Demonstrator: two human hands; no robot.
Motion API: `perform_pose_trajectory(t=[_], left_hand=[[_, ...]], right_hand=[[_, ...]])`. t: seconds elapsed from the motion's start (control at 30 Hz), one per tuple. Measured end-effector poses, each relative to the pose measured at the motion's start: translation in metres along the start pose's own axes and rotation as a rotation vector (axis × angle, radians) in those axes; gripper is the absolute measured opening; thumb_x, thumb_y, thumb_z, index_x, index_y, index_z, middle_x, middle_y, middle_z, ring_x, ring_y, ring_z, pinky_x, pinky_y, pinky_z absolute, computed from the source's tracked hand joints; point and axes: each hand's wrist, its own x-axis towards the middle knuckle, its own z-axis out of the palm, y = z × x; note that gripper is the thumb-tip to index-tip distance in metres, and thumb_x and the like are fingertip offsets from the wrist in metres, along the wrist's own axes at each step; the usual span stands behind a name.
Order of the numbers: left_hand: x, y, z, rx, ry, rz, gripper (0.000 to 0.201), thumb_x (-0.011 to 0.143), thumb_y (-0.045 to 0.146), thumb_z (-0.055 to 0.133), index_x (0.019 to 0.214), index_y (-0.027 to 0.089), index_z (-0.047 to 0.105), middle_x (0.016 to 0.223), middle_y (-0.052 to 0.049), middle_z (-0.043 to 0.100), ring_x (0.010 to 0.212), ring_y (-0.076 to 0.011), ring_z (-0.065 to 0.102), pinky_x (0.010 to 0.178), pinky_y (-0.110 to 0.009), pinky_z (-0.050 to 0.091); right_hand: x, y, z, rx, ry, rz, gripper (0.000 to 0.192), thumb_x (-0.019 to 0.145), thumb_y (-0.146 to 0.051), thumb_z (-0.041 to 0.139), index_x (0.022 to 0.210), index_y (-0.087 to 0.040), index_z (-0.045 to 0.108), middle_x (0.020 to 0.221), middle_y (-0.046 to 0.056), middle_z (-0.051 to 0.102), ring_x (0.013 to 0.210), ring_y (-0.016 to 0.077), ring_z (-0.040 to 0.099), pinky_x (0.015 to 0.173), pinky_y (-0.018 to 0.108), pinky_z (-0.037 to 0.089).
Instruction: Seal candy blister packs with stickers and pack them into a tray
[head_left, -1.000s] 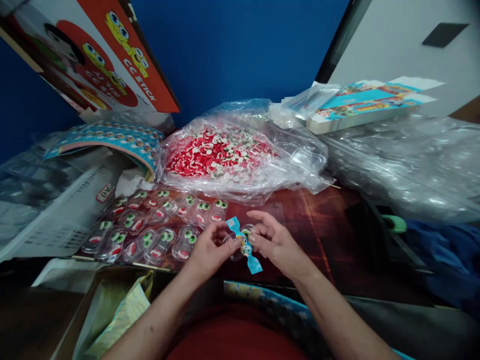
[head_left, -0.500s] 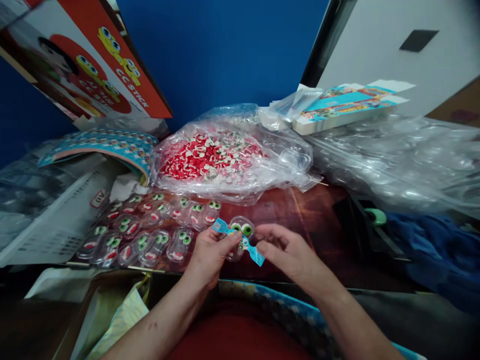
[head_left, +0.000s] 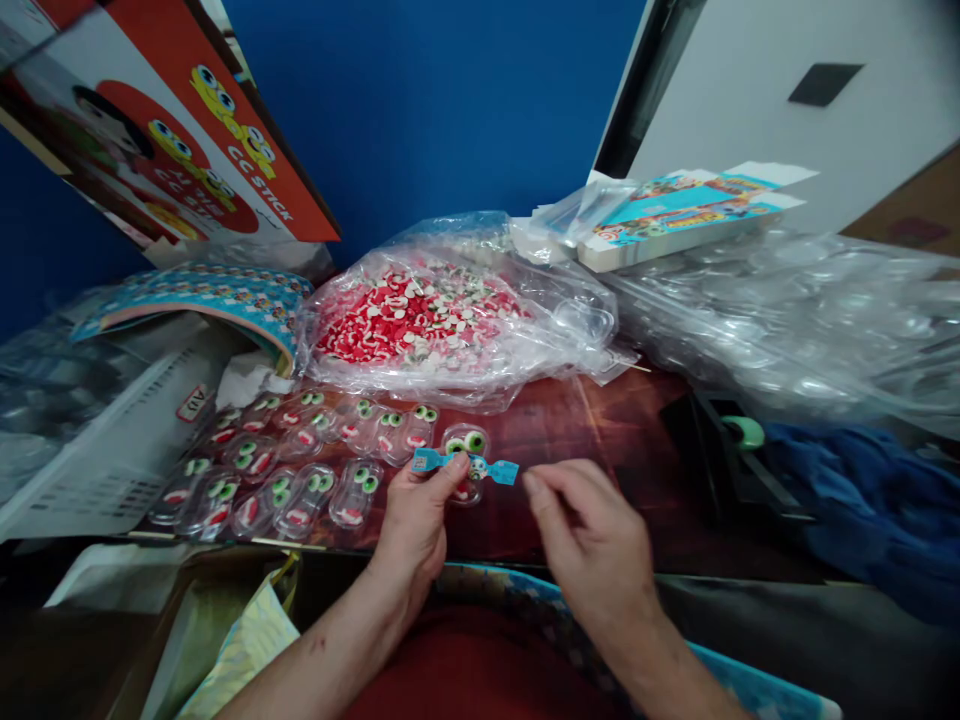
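Note:
My left hand is closed, its thumb pressing a blue printed label across a clear plastic case. Two green-and-white eye pieces show at the top of that case, above the strip. The label's two ends stick out on either side. My right hand is just right of the label's end, apart from it, with thumb and fingertips pinched together. Whether anything is between them I cannot make out. To the left lie several similar clear cases with green eyes and red-and-white mouth pieces.
A clear bag of red and white pieces sits behind my hands. At left stand a white basket and a CC Stick box. More clear plastic packaging, a flat blue carton and blue cloth are at right.
My right hand has drawn back from the label's right end, down and to the right. The label has turned from slanting to nearly level, still under my left thumb.

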Motion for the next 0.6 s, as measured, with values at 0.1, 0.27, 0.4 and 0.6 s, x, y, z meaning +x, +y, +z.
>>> perform_pose_trajectory(t=[0.1,0.27,0.4,0.6], left_hand=[[-0.009,-0.007,0.005,-0.014,-0.037,0.042,0.027,0.048,0.02,0.081,0.066,0.013,0.063,0.062,0.002,0.065,0.057,-0.0079,0.057,0.06,-0.02,0.045],[-0.017,-0.016,0.004,0.033,-0.131,0.049,0.022,0.056,0.024,0.078,0.073,0.014,0.067,0.071,0.0,0.067,0.066,-0.009,0.058,0.067,-0.021,0.046],[-0.012,-0.01,-0.004,0.127,-0.209,-0.028,0.029,0.062,0.031,0.074,0.086,0.016,0.067,0.071,0.001,0.065,0.062,-0.0085,0.055,0.061,-0.021,0.044],[-0.013,-0.002,0.002,-0.109,-0.403,-0.325,0.017,0.068,0.029,0.069,0.077,0.015,0.064,0.065,0.001,0.06,0.056,-0.0088,0.053,0.055,-0.023,0.043]], right_hand=[[-0.01,-0.008,0.016,0.227,-0.148,0.157,0.015,0.083,-0.029,0.051,0.075,-0.02,0.061,0.074,0.004,0.058,0.069,0.0164,0.054,0.064,0.029,0.044],[-0.016,0.001,0.037,0.642,-0.185,0.371,0.018,0.086,-0.034,0.047,0.087,-0.019,0.057,0.084,0.003,0.06,0.076,0.0149,0.054,0.07,0.027,0.045],[-0.017,0.011,0.034,0.753,-0.205,0.427,0.019,0.087,-0.036,0.046,0.091,-0.02,0.055,0.085,0.003,0.061,0.073,0.0143,0.055,0.068,0.026,0.045],[-0.017,0.008,0.022,0.733,-0.196,0.403,0.018,0.087,-0.036,0.045,0.09,-0.02,0.053,0.08,0.002,0.06,0.068,0.0134,0.054,0.062,0.025,0.046]])
